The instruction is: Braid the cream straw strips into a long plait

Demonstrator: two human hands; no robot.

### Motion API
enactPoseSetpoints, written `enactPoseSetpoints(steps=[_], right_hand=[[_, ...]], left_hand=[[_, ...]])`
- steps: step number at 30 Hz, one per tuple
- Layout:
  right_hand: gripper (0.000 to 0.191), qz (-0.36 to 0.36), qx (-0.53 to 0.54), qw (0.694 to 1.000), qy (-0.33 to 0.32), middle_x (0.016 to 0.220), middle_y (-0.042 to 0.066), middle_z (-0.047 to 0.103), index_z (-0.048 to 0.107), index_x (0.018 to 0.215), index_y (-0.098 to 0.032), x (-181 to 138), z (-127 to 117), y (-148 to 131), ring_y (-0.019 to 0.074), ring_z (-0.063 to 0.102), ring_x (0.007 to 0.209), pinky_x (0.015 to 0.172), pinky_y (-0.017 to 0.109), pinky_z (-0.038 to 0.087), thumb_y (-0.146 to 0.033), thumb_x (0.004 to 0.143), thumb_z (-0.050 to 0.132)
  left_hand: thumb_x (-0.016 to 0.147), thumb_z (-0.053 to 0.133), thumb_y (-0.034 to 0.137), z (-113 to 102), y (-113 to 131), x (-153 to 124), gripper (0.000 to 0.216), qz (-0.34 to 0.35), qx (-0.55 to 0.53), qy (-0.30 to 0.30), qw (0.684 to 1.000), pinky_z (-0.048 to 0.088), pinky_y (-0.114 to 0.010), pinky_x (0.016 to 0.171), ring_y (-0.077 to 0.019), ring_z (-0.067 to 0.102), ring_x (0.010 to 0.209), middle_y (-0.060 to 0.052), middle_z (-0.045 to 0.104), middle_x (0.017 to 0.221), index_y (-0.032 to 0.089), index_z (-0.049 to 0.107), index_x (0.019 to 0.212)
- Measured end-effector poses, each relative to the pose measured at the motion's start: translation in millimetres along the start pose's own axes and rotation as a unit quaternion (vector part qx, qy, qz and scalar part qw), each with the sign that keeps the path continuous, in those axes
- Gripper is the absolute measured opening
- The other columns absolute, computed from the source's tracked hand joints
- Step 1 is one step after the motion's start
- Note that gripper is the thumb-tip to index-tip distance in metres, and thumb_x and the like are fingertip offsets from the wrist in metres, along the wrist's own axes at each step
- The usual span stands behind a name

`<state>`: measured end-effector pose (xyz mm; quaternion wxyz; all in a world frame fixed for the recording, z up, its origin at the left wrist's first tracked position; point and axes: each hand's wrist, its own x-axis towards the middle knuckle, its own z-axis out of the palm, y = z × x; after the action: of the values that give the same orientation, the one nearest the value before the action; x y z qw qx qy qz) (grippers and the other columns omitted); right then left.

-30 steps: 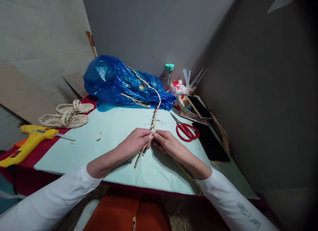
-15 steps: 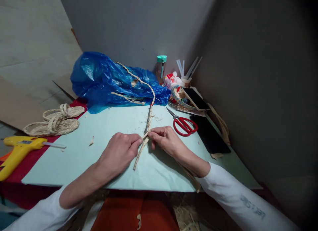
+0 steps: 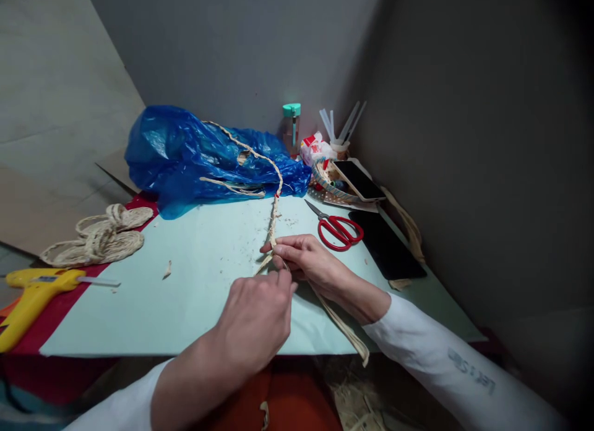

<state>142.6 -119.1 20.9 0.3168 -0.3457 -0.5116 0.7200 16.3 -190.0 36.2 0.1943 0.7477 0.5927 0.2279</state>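
A pale plant-fibre braid [image 3: 273,216] hangs over the blue plastic bag and runs down toward me across the light green sheet. My right hand [image 3: 301,258] pinches its near end between thumb and fingers. Just below and left, my left hand [image 3: 262,310] is closed, knuckles up, at a thin fibre strand that passes from the right hand's grip; its fingertips are largely hidden. One loose strand [image 3: 263,265] sticks out between the hands, and a longer strand [image 3: 341,323] trails under my right wrist to the table's front edge. A small red mark shows on the braid.
Red-handled scissors [image 3: 340,230] and a black flat slab [image 3: 387,245] lie to the right, a phone [image 3: 359,180] behind them. At the back sits the blue bag [image 3: 171,153]. On the left are woven sandals [image 3: 97,242] and a yellow glue gun [image 3: 34,295].
My left hand has moved right and nearer me, below my right hand. The right hand keeps its pinch on the braid. The view has shifted slightly.
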Motion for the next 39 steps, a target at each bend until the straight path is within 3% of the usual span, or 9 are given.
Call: enactPoseSetpoints(steps=[2,6,10,14,19,22,29,36,39], right_hand=[[0.023,-0.016,0.014,1.0,0.004,0.062,-0.004,0.045,0.068,0.094,-0.011,-1.0,0.0,-2.0,0.0042,0.028,0.047,0.045,0.02,0.018,-0.028,0.082,0.058],[0.021,-0.043,0.04,0.998,-0.009,0.063,-0.005,0.041,0.066,0.089,-0.012,-2.2,1.6,-3.7,0.004,0.026,0.047,0.044,0.019,0.016,-0.031,0.082,0.061],[0.021,-0.057,0.037,0.997,-0.041,0.066,-0.003,0.044,0.063,0.092,-0.015,-3.4,1.3,-3.0,0.0055,0.032,0.05,0.047,0.019,0.024,-0.034,0.084,0.058],[0.023,-0.052,-0.087,0.993,-0.065,0.07,-0.002,0.048,0.061,0.098,-0.018,-5.4,-1.5,-2.4,0.0079,0.036,0.054,0.051,0.02,0.028,-0.035,0.091,0.047],[0.023,-0.144,-0.451,0.881,0.006,0.063,0.001,0.052,0.054,0.076,-0.016,-10.8,1.4,0.2,0.0097,0.035,0.055,0.055,0.024,0.026,-0.026,0.092,0.041],[0.027,-0.141,-0.558,0.815,0.062,0.055,-0.001,0.045,0.049,0.069,-0.017,-16.5,5.7,-1.3,0.0091,0.028,0.049,0.052,0.026,0.021,-0.027,0.093,0.04],[0.032,-0.164,-0.537,0.828,0.008,0.057,0.0,0.052,0.054,0.072,-0.017,-20.6,12.8,-1.8,0.009,0.039,0.049,0.053,0.023,0.026,-0.027,0.095,0.035],[0.024,-0.215,-0.612,0.761,-0.016,0.065,0.004,0.063,0.061,0.093,-0.014,-22.2,18.5,8.4,0.0111,0.044,0.048,0.054,0.027,0.025,-0.023,0.091,0.039],[0.032,-0.207,-0.554,0.805,0.044,0.06,0.0,0.059,0.061,0.077,-0.017,-20.6,16.0,-0.4,0.0105,0.045,0.05,0.055,0.025,0.027,-0.034,0.093,0.04]], left_hand=[[0.078,0.059,0.026,-15.5,-5.2,0.7,0.021,0.036,-0.004,-0.019,0.999,0.029,-0.03,0.061,-0.0182,0.047,0.06,-0.004,0.054,0.063,0.019,0.054,0.059],[0.085,0.052,0.033,-36.4,-19.6,17.2,0.017,-0.017,-0.129,0.109,0.985,0.039,-0.03,0.078,-0.0199,0.054,0.086,-0.005,0.062,0.087,0.019,0.061,0.08],[0.083,0.056,0.034,-27.9,-31.6,39.3,0.019,-0.093,-0.455,-0.112,0.878,0.035,-0.02,0.047,-0.0074,0.043,0.049,0.0,0.056,0.072,0.017,0.053,0.091],[0.082,0.058,0.031,-18.8,-38.9,42.4,0.018,-0.163,-0.541,-0.132,0.814,0.005,-0.016,0.037,-0.0011,0.011,0.039,0.009,0.037,0.054,0.015,0.051,0.089],[0.081,0.058,0.031,-16.7,-44.8,32.2,0.019,-0.171,-0.489,-0.105,0.849,0.009,-0.019,0.037,-0.0035,0.014,0.039,0.011,0.027,0.049,0.014,0.057,0.09],[0.08,0.057,0.028,-12.1,-46.3,30.6,0.016,-0.161,-0.423,-0.073,0.889,0.012,-0.02,0.038,-0.0044,0.019,0.04,0.01,0.029,0.047,0.013,0.059,0.081],[0.079,0.054,0.027,-5.4,-43.8,28.9,0.018,-0.128,-0.377,-0.033,0.917,0.027,-0.021,0.047,-0.0076,0.04,0.043,0.004,0.049,0.045,0.013,0.059,0.068],[0.078,0.057,0.026,-12.4,-40.5,27.5,0.018,-0.136,-0.461,-0.059,0.875,0.016,-0.021,0.04,-0.0057,0.038,0.039,0.003,0.051,0.046,0.013,0.058,0.066],[0.076,0.06,0.023,-14.6,-41.9,27.4,0.012,-0.141,-0.489,-0.045,0.859,0.019,-0.019,0.041,-0.0044,0.035,0.04,0.006,0.047,0.047,0.013,0.061,0.069]])
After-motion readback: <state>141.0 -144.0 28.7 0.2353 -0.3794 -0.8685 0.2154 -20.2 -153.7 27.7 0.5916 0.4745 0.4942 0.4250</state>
